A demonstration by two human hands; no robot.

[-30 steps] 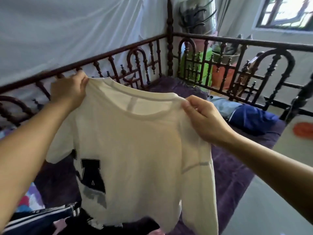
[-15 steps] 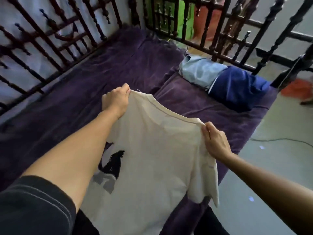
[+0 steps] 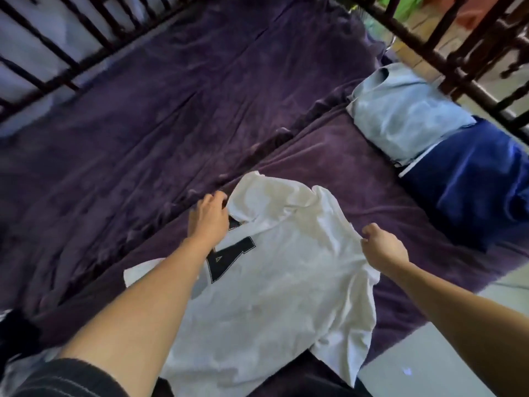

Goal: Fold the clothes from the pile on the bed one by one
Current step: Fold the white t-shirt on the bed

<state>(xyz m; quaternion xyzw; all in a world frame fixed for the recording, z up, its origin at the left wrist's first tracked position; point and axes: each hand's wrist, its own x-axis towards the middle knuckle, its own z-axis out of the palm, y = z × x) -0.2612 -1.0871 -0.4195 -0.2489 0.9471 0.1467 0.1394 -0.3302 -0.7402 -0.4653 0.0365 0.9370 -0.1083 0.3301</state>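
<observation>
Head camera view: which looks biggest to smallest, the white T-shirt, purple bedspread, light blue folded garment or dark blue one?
1. purple bedspread
2. white T-shirt, helped by nearness to the camera
3. light blue folded garment and dark blue folded garment: too alike to rank, and the frame edge cuts the dark one.

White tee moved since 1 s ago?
Yes. The white T-shirt went down: held up in front of the bed rail before, it now lies on the purple bedspread.

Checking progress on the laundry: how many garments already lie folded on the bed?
2. A light blue garment lies at the far right of the bed, and a dark blue garment lies beside it, nearer. The white T-shirt is spread out, unfolded. Others may be out of frame.
</observation>
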